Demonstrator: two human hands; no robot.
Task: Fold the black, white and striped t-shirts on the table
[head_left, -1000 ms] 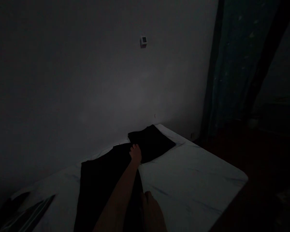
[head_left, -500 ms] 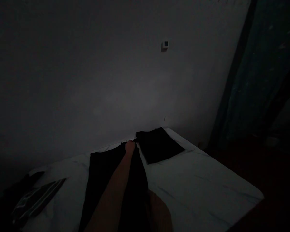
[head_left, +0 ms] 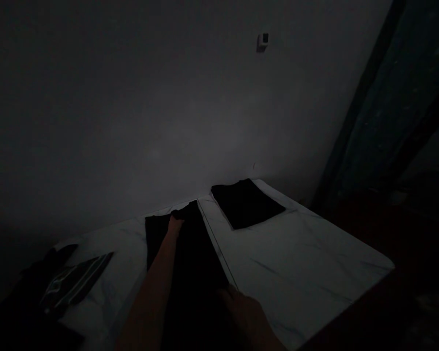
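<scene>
A black garment (head_left: 195, 273) lies stretched out lengthwise on the white marble-patterned table (head_left: 278, 258), its far end close to the wall. My left hand (head_left: 175, 224) is closed on the cloth near that far end, where the fabric bunches up a little. At the garment's right edge, nearer to me, my right hand (head_left: 243, 307) has its fingers closed on the fabric. Darkness hides the fine finger positions and any seams. A second black garment (head_left: 247, 204), folded into a flat square, rests at the back right of the table, apart from both hands.
At the left of the table lies a heap of dark clothes (head_left: 18, 312), with a striped cloth (head_left: 78, 280) beside it. A grey wall (head_left: 149, 107) rises behind, carrying a small white box (head_left: 263, 40). A dark teal curtain (head_left: 384, 107) hangs at the right.
My left hand has moved left along the garment's far end, away from its right corner. The garment's right edge now runs straighter, with a gap to the folded one. The view has shifted slightly.
</scene>
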